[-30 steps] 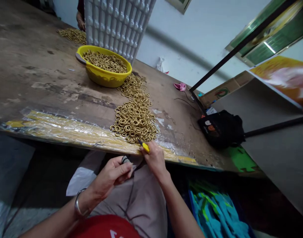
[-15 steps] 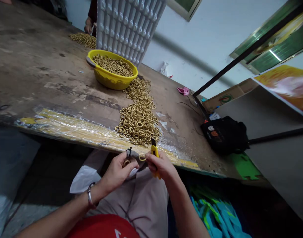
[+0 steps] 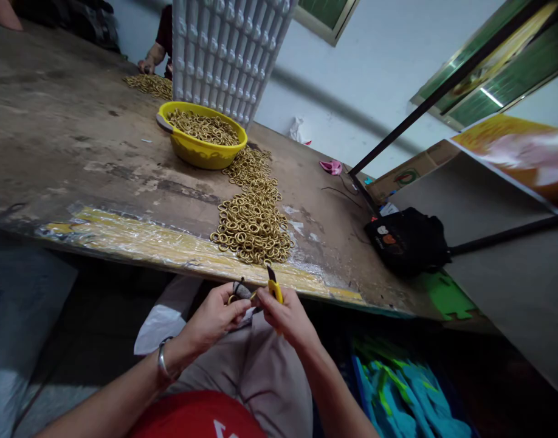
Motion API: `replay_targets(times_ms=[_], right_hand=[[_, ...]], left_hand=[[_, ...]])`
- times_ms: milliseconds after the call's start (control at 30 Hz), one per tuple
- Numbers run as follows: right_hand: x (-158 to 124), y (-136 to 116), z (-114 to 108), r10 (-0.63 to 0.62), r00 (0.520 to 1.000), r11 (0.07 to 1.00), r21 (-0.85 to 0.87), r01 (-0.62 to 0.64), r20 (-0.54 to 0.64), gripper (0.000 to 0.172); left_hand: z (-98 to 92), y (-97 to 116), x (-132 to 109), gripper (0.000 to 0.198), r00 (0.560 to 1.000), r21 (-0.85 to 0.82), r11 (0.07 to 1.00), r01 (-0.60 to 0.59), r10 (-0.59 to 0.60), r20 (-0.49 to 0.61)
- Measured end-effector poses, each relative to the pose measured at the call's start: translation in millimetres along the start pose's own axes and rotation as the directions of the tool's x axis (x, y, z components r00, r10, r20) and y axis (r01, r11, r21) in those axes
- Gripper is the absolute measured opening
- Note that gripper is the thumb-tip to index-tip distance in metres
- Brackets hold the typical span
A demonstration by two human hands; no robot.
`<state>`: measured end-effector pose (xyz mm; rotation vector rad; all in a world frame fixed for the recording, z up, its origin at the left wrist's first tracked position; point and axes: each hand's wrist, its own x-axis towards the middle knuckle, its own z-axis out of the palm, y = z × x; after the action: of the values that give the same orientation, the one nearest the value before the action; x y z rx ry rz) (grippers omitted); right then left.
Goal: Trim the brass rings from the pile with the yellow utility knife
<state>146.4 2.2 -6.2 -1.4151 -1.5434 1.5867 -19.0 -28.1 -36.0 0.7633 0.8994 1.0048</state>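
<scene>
cutter in right hand, ring in left hand, ring heap, bowl beyond

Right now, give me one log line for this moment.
left hand: pinches brass ring | right hand: grips yellow cutter beside ring | ring pile: on table

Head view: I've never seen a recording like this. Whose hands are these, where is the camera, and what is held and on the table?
No machine here: a person wears the camera on the head, so you look down at their own hands. The left hand pinches a brass ring with something dark beside it; the right hand grips a yellow knife, blade up. Ahead is a worn table with a pile of rings, a yellow bowl of more, a white crate and a black bag at its right edge. At the far end another person's hand rests by a second pile.
</scene>
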Motion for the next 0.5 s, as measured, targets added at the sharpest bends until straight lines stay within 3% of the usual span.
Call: replay_targets(times_ms=[100,200,300,500], right_hand=[[-14.4,2.9,1.6,-0.23,0.967,0.877,-0.454,0.158,-0.106,0.032],[-23.4,6.5,2.2,-0.331,0.937,0.656,-0.741,0.144,-0.11,0.02],[-25.2,7.6,5.1,-0.343,0.934,0.531,-0.841,0.107,-0.097,0.013],[-14.4,9.5,2.2,-0.336,0.938,0.387,-0.92,0.055,-0.085,0.016]], left_hand=[[1.5,1.4,-1.7,0.035,1.0,-0.078,0.997,0.014,-0.012,0.026],[2.9,1.4,-2.6,0.036,0.999,-0.075,0.997,0.005,-0.002,0.04],[1.8,-0.4,-1.6,0.036,0.997,-0.019,0.999,-0.041,0.043,0.064],[-2.9,5.9,-3.9,0.02,0.992,0.194,0.975,-0.111,0.097,0.083]])
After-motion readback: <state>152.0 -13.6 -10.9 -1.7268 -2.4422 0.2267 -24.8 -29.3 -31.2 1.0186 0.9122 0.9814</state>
